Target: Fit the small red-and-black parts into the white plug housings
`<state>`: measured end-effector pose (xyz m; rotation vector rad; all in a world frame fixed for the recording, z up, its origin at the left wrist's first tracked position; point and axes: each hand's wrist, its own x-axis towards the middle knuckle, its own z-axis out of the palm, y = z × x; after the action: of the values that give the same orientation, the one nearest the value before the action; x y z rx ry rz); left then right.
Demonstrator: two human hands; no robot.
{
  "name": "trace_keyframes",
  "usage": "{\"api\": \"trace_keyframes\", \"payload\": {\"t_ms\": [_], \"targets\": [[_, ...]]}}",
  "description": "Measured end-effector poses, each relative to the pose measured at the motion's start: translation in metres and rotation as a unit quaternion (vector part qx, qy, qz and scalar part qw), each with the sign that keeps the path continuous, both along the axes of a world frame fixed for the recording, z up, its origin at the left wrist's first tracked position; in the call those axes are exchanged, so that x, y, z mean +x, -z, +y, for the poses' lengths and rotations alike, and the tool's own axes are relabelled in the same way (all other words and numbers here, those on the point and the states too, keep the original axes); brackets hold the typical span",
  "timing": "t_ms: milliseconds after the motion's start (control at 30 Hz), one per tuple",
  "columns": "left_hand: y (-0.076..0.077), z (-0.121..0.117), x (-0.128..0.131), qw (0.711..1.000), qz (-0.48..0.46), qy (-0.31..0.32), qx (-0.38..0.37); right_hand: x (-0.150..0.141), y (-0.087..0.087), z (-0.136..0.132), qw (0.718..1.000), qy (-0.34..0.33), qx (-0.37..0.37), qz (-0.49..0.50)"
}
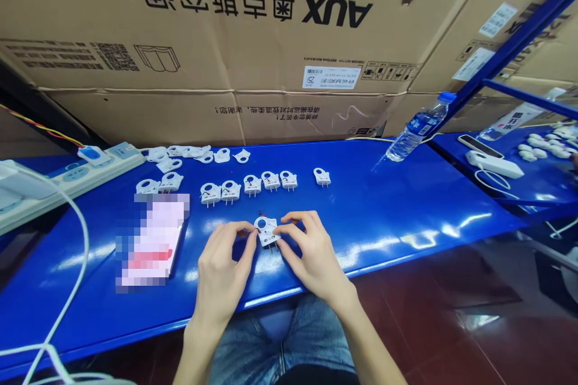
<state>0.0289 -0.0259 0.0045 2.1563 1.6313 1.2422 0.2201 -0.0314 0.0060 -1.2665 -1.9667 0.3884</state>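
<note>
Both hands pinch one small white plug part (266,232) with metal prongs, held just above the blue table (388,216). My left hand (223,271) grips its left side with thumb and fingers. My right hand (307,252) grips its right side. Behind the hands, a row of several similar white plugs (249,185) lies on the table, with one more plug (322,177) apart to the right. Loose white plug shells (198,155) lie farther back near the cardboard.
A phone with a blurred screen (153,239) lies left of my hands. A white power strip (67,177) and cables sit at far left. A water bottle (418,127) lies at the back right. Big cardboard boxes (253,42) wall the rear. Another table (519,162) stands right.
</note>
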Motion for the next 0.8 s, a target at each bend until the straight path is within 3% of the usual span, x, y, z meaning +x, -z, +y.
{"api": "trace_keyframes", "payload": {"t_ms": [367, 800], "targets": [[-0.0013, 0.0003, -0.0006, 0.998, 0.02, 0.052, 0.013, -0.0002, -0.0018, 0.0001, 1.0, -0.012, 0.001, 0.009], [-0.001, 0.0007, 0.0013, 0.998, 0.025, 0.049, 0.02, -0.0005, -0.003, 0.0005, 1.0, -0.013, 0.009, 0.011]]}}
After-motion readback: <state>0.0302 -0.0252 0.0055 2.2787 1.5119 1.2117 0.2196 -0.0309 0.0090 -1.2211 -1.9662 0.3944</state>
